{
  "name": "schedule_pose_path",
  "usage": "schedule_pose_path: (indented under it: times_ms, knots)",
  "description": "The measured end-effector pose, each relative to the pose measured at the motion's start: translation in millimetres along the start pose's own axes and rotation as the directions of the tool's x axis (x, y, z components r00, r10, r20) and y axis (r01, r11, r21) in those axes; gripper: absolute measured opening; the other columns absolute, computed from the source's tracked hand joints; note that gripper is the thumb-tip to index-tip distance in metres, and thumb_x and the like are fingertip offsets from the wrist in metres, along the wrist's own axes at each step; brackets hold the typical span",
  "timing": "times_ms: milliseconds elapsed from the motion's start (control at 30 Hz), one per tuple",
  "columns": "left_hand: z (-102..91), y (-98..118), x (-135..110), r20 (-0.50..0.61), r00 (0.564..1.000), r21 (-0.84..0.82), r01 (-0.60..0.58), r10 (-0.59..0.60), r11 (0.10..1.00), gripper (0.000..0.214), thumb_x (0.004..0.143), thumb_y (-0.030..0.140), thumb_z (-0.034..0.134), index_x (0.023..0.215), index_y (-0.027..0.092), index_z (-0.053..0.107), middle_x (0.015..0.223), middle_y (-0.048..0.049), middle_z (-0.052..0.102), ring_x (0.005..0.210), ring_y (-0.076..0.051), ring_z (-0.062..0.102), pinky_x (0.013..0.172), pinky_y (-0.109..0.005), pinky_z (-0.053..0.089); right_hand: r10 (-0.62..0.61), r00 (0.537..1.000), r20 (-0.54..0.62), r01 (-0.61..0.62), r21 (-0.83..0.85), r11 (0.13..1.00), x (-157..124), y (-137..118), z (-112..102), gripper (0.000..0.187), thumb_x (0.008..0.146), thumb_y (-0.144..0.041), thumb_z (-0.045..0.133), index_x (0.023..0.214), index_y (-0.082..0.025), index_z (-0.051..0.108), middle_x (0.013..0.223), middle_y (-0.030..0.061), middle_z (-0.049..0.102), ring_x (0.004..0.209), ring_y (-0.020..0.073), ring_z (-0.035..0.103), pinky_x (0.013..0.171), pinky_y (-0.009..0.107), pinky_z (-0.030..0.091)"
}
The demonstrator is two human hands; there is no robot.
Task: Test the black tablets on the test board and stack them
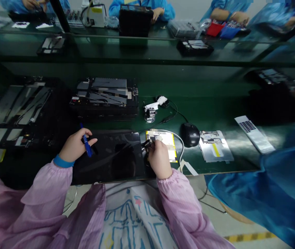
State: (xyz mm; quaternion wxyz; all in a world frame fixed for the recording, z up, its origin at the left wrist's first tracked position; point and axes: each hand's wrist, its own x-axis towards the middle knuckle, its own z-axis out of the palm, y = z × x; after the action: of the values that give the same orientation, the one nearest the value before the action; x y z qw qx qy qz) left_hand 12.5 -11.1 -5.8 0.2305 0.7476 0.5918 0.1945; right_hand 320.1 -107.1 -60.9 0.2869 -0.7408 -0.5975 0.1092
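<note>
A black tablet (pixel 113 155) lies screen-up at the near edge of the green bench. My left hand (pixel 75 145) rests on its left edge, fingers closed round a blue pen (pixel 86 141). My right hand (pixel 159 157) sits at the tablet's right edge, fingers pinched on a black cable plug (pixel 146 145) at the tablet's side. Just beyond that hand lies a small circuit board with yellow tape (pixel 167 140).
A stack of opened tablets (pixel 106 98) stands behind, more lie on a black tray (pixel 20 114) at left. A black mouse (pixel 190 134), a metal plate (pixel 215 146), a tally counter (pixel 150 114) and a grey remote (pixel 254 134) lie right. A blue-sleeved person (pixel 279 186) stands at right; others work across the bench.
</note>
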Motion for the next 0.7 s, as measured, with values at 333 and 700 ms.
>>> schedule_pose_path:
  times_ms: [333, 700]
  knots:
    - [-0.5, 4, 0, -0.002, 1.000, 0.021, -0.031, 0.031, 0.999, 0.032, 0.073, 0.050, 0.064, 0.085, 0.021, 0.056, 0.083, -0.0026, 0.064, 0.076, -0.020, 0.061, 0.069, -0.029, 0.045, 0.046, 0.998, 0.035, -0.050, 0.141, 0.989, 2, -1, -4, 0.007, 0.078, -0.014, 0.043, 0.079, -0.021, 0.044, 0.071, 0.0046, 0.053, 0.068, 0.0216, 0.051, 0.062, 0.034, 0.040]
    - [-53.2, 42, -47, -0.329, 0.919, 0.134, -0.184, 0.219, 0.974, 0.010, 0.075, 0.043, 0.063, 0.075, 0.033, 0.062, 0.066, -0.0049, 0.060, 0.070, -0.026, 0.056, 0.066, -0.042, 0.040, 0.198, 0.966, -0.166, -0.048, 0.640, 0.767, -7, 3, -53, 0.018, 0.082, -0.034, 0.062, 0.093, -0.022, 0.053, 0.088, 0.0034, 0.059, 0.078, 0.0154, 0.060, 0.067, 0.029, 0.051]
